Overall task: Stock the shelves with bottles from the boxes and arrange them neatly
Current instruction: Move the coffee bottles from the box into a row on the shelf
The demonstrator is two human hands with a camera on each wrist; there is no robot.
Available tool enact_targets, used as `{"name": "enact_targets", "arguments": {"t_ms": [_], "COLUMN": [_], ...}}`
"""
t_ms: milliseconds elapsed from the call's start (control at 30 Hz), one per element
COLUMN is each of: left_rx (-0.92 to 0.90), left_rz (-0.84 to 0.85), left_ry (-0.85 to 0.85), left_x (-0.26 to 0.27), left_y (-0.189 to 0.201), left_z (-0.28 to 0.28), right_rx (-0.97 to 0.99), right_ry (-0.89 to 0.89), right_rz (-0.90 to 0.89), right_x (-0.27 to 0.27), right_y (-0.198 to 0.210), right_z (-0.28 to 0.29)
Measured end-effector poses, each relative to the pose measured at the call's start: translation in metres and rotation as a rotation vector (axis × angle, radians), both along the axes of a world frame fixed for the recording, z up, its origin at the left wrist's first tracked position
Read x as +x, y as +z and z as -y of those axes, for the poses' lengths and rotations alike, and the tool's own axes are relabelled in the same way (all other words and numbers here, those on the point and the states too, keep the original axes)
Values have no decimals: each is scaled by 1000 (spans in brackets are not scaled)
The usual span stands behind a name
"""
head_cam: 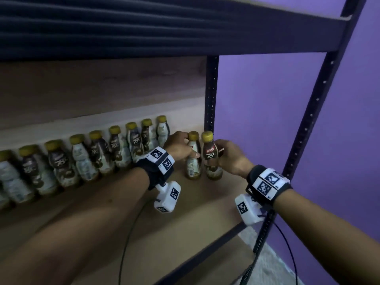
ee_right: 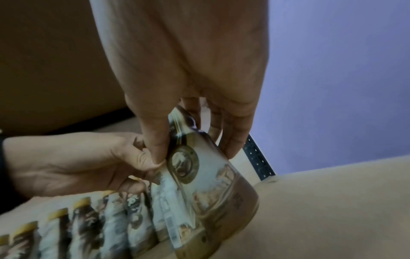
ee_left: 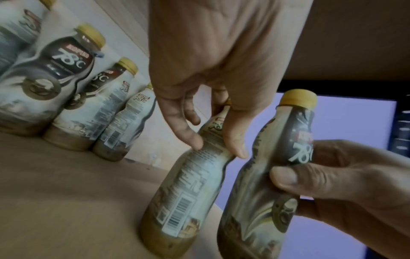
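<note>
Two yellow-capped coffee bottles stand side by side near the right end of the wooden shelf (head_cam: 205,202). My left hand (head_cam: 183,148) grips the left bottle (head_cam: 193,159) around its neck and upper body; the left wrist view shows its barcode side (ee_left: 184,192) under my fingers (ee_left: 188,133). My right hand (head_cam: 228,157) holds the right bottle (head_cam: 211,157) at its waist, logo facing me, with thumb and fingers (ee_right: 155,140) round the label (ee_right: 199,175). Both bottles stand upright on the shelf, close together.
A row of several matching bottles (head_cam: 82,159) lines the shelf's back wall to the left. A dark perforated upright (head_cam: 211,93) stands just behind the two bottles, another post (head_cam: 304,136) at the front right. An upper shelf (head_cam: 164,27) overhangs. The purple wall (head_cam: 267,99) lies beyond.
</note>
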State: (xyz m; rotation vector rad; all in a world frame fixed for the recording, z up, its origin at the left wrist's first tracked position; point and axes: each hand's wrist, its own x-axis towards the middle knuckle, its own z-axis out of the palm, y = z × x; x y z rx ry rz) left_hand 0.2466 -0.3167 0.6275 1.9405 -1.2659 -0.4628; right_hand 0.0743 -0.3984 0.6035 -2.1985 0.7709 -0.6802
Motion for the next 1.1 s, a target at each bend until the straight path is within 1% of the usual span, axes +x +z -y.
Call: {"name": "enact_targets", "arguments": {"t_ms": [67,100,200,267,400,467,533,600,933,1000,1100], "left_rx": [-6,0,44,89,113,110,103,78,95,117,156], "left_rz": [27,53,119,142,178,170,150,135,254,263,223], "left_ry": [74,112,224,269,282,265,250,266,433,436,403], "left_x": [13,20,42,57,79,83,87,90,89,83,74], "left_y": [-1,-1,0,1,2,2,0,-3,-14,-15,-11], "left_z": [22,31,53,64,79,85,90,95,113,111,103], "right_rx": [-72,-70,4,15,47,78,72,52,105,134,169], "right_ry": [-21,-26,-56,-71,-119,-131,-141,-153,-141,-120,-107], "right_rz": [-66,-83,-93,-117,-90,-78,-103,-128,-105,-116,-103], "right_x": [17,26,57,79,120,136,148,155,160,157,149], "right_y": [0,0,-5,-9,-13,-13,-11,-9,-11,-14,-15], "right_z": [24,36,69,87,114,120,125,129,135,135,133]}}
